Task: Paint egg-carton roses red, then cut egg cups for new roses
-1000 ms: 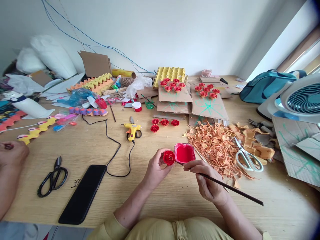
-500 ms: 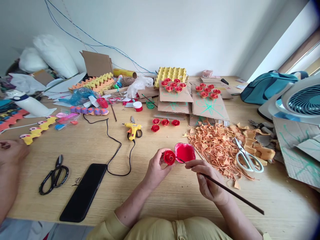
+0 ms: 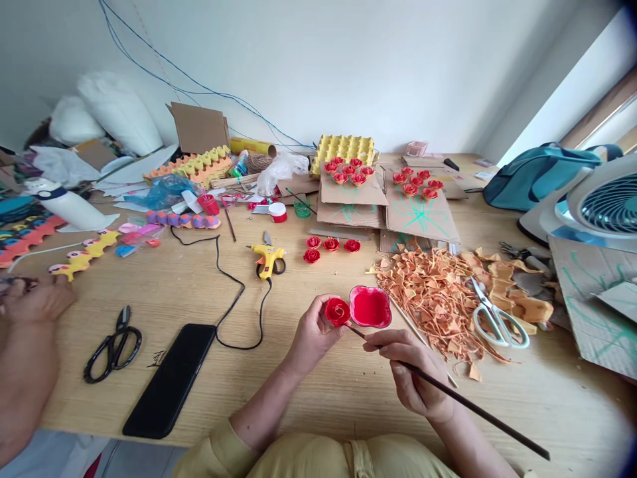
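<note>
My left hand [image 3: 314, 333] is closed around a red paper rose [image 3: 337, 311], its spiral top facing up. In my right hand [image 3: 417, 373] is a long dark paintbrush [image 3: 478, 408], slanting from lower right up to the rose. The brush tip is at the rose's lower right edge. Just right of the rose sits a small dish of red paint [image 3: 371, 307]. Several finished-looking red roses [image 3: 331, 244] lie beyond my hands, and more stand on cardboard pieces [image 3: 421, 216] behind.
Orange scraps [image 3: 428, 299] and white scissors [image 3: 499, 321] lie to the right. Toward the left are a yellow glue gun [image 3: 269, 259] with its cord, a black phone [image 3: 169, 382] and black scissors [image 3: 113, 345]. Another person's hand [image 3: 37, 299] rests at the far left.
The brush tip has moved from beside the dish's near edge down to the rose's lower edge. The view has shifted slightly, and the other person's hand reaches further in.
</note>
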`<move>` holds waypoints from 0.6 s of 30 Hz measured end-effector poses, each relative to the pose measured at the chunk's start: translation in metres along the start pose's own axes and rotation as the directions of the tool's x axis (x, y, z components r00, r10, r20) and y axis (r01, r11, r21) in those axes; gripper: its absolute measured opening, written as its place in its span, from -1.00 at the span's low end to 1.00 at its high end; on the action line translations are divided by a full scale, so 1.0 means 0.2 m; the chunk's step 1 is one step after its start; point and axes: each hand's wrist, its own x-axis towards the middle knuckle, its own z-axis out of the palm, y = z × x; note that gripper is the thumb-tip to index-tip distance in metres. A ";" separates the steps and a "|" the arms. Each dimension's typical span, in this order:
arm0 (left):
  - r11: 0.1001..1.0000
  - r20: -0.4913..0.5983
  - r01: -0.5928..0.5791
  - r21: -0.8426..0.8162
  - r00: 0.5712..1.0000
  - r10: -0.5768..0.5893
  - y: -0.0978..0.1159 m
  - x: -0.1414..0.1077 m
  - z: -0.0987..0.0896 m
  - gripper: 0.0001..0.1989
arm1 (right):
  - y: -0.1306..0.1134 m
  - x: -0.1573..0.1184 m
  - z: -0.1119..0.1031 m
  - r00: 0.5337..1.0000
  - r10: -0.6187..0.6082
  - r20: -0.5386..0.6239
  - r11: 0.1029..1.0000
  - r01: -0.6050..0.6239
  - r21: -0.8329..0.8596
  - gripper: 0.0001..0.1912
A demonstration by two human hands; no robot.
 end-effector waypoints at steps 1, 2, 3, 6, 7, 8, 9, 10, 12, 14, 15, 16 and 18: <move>1.000 -0.007 0.012 -0.015 1.000 -0.012 0.01 0.00 0.00 -0.46 | 0.01 0.00 0.00 1.000 0.023 -0.017 1.000 -0.022 0.004 -0.76; 0.999 -0.015 0.026 -0.027 1.000 -0.026 0.01 0.00 0.00 -0.45 | 0.01 -0.01 0.00 0.998 0.043 -0.040 0.999 -0.043 0.009 -0.76; 0.998 -0.020 0.044 -0.039 0.999 -0.044 0.02 0.00 0.00 -0.45 | 0.02 -0.01 0.00 0.996 0.060 -0.062 0.998 -0.060 0.015 -0.76; 0.988 -0.002 0.109 -0.105 0.994 -0.110 0.03 0.01 0.00 -0.45 | 0.04 -0.02 -0.01 0.991 0.073 -0.109 0.997 -0.069 0.039 -0.75; 0.982 0.011 0.131 -0.137 0.991 -0.130 0.03 0.01 0.00 -0.45 | 0.04 -0.02 -0.01 0.991 0.071 -0.110 0.997 -0.066 0.049 -0.75; 0.974 0.023 0.150 -0.169 0.989 -0.148 0.03 0.01 0.00 -0.44 | 0.04 -0.02 -0.01 0.992 0.069 -0.106 0.996 -0.063 0.058 -0.75; 0.965 0.035 0.168 -0.201 0.986 -0.165 0.03 0.01 0.00 -0.44 | 0.04 -0.02 -0.01 0.993 0.066 -0.099 0.996 -0.060 0.065 -0.76; 0.956 0.044 0.184 -0.230 0.983 -0.179 0.03 0.01 0.00 -0.44 | 0.04 -0.02 -0.01 0.994 0.066 -0.091 0.996 -0.060 0.069 -0.76; 0.940 0.056 0.206 -0.273 0.978 -0.199 0.03 0.01 -0.01 -0.44 | 0.05 -0.02 -0.01 0.993 0.075 -0.090 0.996 -0.070 0.060 -0.75; 0.930 0.057 0.215 -0.297 0.977 -0.208 0.03 0.01 0.00 -0.44 | 0.06 -0.03 -0.01 0.988 0.095 -0.118 0.994 -0.089 0.056 -0.73; 0.927 0.060 0.218 -0.305 0.976 -0.210 0.03 0.01 0.00 -0.44 | 0.06 -0.03 -0.01 0.986 0.103 -0.133 0.993 -0.095 0.063 -0.73; 0.924 0.065 0.221 -0.311 0.975 -0.211 0.03 0.01 0.00 -0.44 | 0.06 -0.03 -0.01 0.984 0.106 -0.140 0.993 -0.096 0.075 -0.74; 0.919 0.077 0.224 -0.324 0.974 -0.211 0.03 0.01 -0.01 -0.45 | 0.07 -0.04 -0.01 0.987 0.101 -0.125 0.992 -0.090 0.092 -0.74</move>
